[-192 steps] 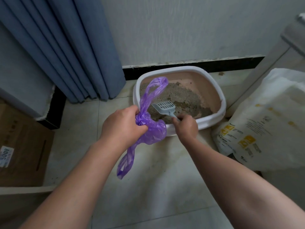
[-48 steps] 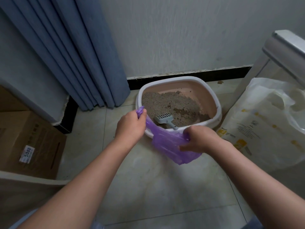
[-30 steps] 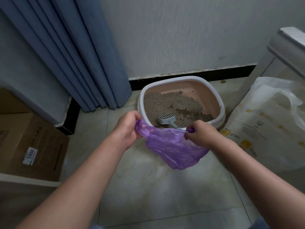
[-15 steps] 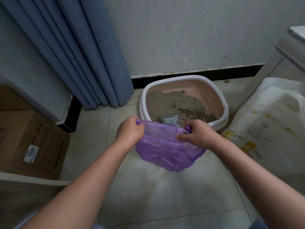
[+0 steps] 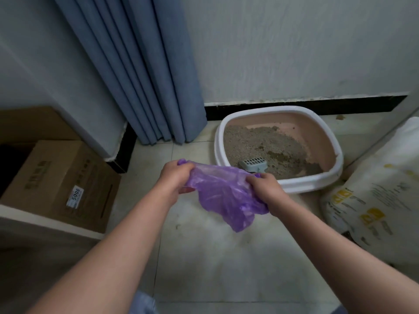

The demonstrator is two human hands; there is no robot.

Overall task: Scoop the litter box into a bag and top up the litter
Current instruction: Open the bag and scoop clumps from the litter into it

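Observation:
A thin purple plastic bag [image 5: 223, 196] hangs over the tiled floor, stretched between both hands. My left hand [image 5: 174, 177] grips its left edge, and my right hand [image 5: 264, 189] grips its right edge. Just behind them stands the litter box [image 5: 317, 180], pink inside with a white rim, holding grey litter [image 5: 256, 141] with darker clumps. A grey slotted scoop [image 5: 254, 165] lies in the litter at the near side, its handle hidden behind the bag. A large white litter sack [image 5: 381, 198] with yellow marks leans at the right.
Blue curtains [image 5: 140, 71] hang to the floor left of the box. A cardboard box [image 5: 56, 184] stands at the left beside a wall corner. The white wall with a black skirting [image 5: 294, 106] runs behind the litter box.
My right hand let go of the scoop, which now lies in the litter, and took the bag's other edge. Both hands have since spread the bag wider and moved slightly left.

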